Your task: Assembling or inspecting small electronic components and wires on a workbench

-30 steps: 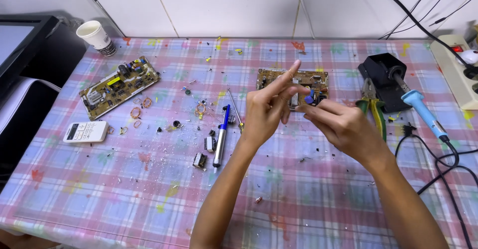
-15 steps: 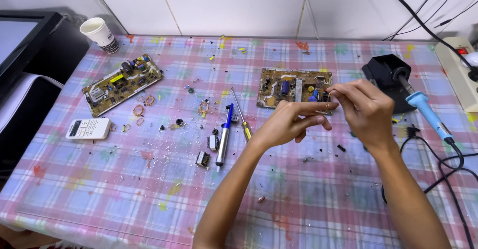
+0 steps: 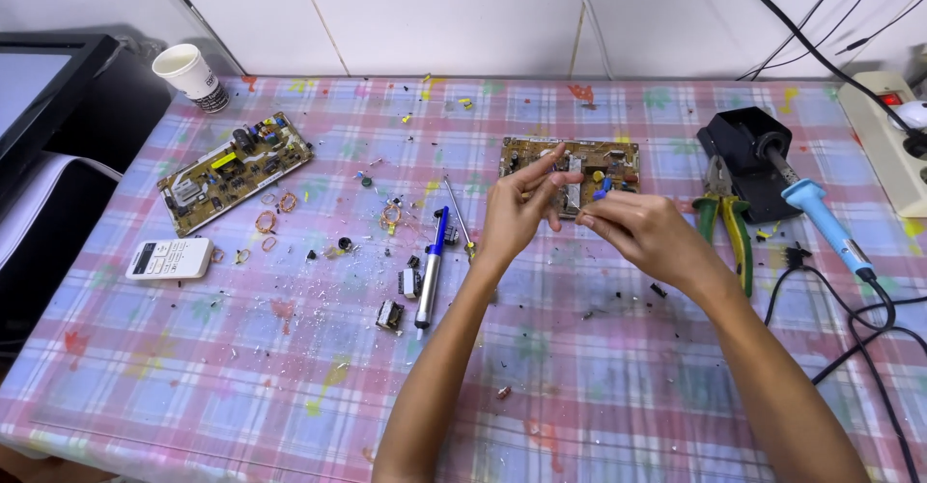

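At a worktop covered in pink-and-blue plaid cloth, a person brings both hands together just in front of a brown rectangular circuit board studded with components. The left hand is partly open, index and middle fingers raised and spread, thumb tucked near the other hand. The right hand is pinched shut at the fingertips, apparently on something very small; what it grips is too tiny to make out.

Work this fine seems to call for a firm but light pinch, held low over the cloth so a dropped part stays near, and kept away from the blue-handled soldering iron in its black stand.

Green-and-yellow-handled pliers lie just right of the hands; a blue-and-silver pen-shaped tool lies to the left. Farther left rests a second, yellow-green circuit board, a small white remote control with a grey screen, and a white paper cup with dark print. A white power strip with a red switch sits at the far right.
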